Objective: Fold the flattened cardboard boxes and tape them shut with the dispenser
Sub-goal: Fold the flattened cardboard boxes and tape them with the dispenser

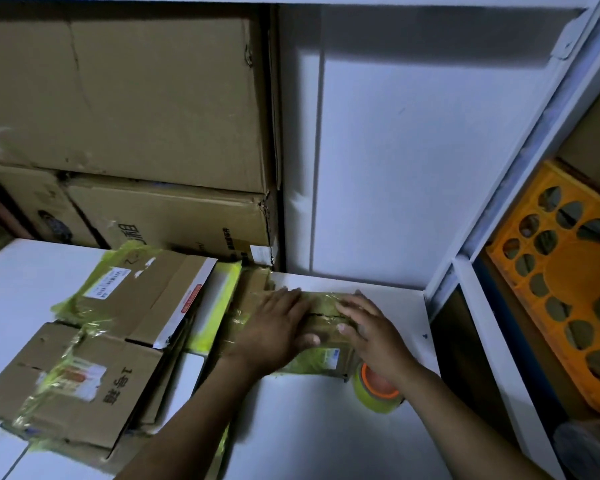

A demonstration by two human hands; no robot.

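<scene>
Nearest the camera, two bare forearms reach forward over a white tabletop, which lies bare and open in front of the body. Just under the right wrist sits the tape dispenser, a roll of yellowish clear tape with an orange core, lying on the tabletop and touching the near right corner of the small cardboard box.

That box is brown, low and folded shut, its top flaps meeting in a dark seam that runs left to right, with glossy yellow-green tape over the top and a small printed label on its near face. The left hand lies flat and open on the left part of the lid, fingers spread and pressing down. The right hand is likewise open, palm down on the right part of the lid, thumb tucked toward the seam; neither hand grips anything.

To the left, a pile of flattened boxes with old tape and labels overlaps toward the tabletop's left side, touching the small box. To the right the tabletop ends at a straight edge, beyond which a shelf holds an orange crate. Farther back, large stacked cartons stand on the left against a white wall.
</scene>
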